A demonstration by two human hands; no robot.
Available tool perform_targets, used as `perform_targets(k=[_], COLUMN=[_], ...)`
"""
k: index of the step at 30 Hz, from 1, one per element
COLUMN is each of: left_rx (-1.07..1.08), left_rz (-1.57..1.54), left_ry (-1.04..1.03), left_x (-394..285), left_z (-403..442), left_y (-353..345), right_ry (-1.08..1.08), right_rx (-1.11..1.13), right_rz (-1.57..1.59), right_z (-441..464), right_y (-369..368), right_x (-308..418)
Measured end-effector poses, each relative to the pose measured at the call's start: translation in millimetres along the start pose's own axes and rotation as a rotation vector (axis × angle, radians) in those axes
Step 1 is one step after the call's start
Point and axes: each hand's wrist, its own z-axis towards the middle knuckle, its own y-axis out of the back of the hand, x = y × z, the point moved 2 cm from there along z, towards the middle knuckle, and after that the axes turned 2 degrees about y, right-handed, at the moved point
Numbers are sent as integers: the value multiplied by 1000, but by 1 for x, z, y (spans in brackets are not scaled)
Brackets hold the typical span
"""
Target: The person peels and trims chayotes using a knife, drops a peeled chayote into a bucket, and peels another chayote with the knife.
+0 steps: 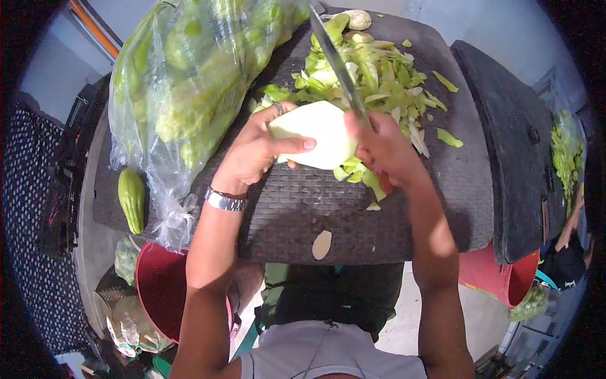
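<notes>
Left fingers [291, 146] grip a pale peeled vegetable [315, 134]; right fingers [376, 142] clench a knife [341, 63]; the dark woven counter [284, 221] carries peelings [379, 72]; red tubs [158, 284] stand below.

Bright light whitens the peeled vegetable [322, 129], nearly washing out its surface, and throws a hard patch on the right forearm [438, 243]. Glare streaks the plastic bag [196, 69] toward 11 o'clock. Soft shadows darken the counter [284, 215] around 4 o'clock. Motion blur smears the right hand [387, 148]. Fisheye curvature bends the edges into black, speckled corners.
</notes>
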Motion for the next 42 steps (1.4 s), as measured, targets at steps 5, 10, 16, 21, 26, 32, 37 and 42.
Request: perform_targets(k=[5,10,16,21,26,32,37,42], left_rx=[-123,-171,-51,6,3,-84,-86,-71], left_rz=[-257,-624,-969,-880,-818,-769,-754,-760], left_ry=[-72,-166,-105,-11,-3,-7,40,55], left_x=[6,20,14,21,20,21,20,20], left_z=[10,4,4,11,10,12,8,8], left_y=[2,-45,-31,-20,-21,-25,-25,-25], right_ry=[-67,-69,-78,-82,-128,-192,-163,-158], right_rx=[-30,73,57,-99,-189,-154,-105,-98], right_rz=[172,420,72,-225,-88,-24,-115,-75], right_z=[-3,-7,-30,-82,-138,-158,-153,-151], right_y=[-24,-48,-9,7,-14,-16,-17,-20], right_x=[-2,-8,9,-9,-8,-6,-7,-8])
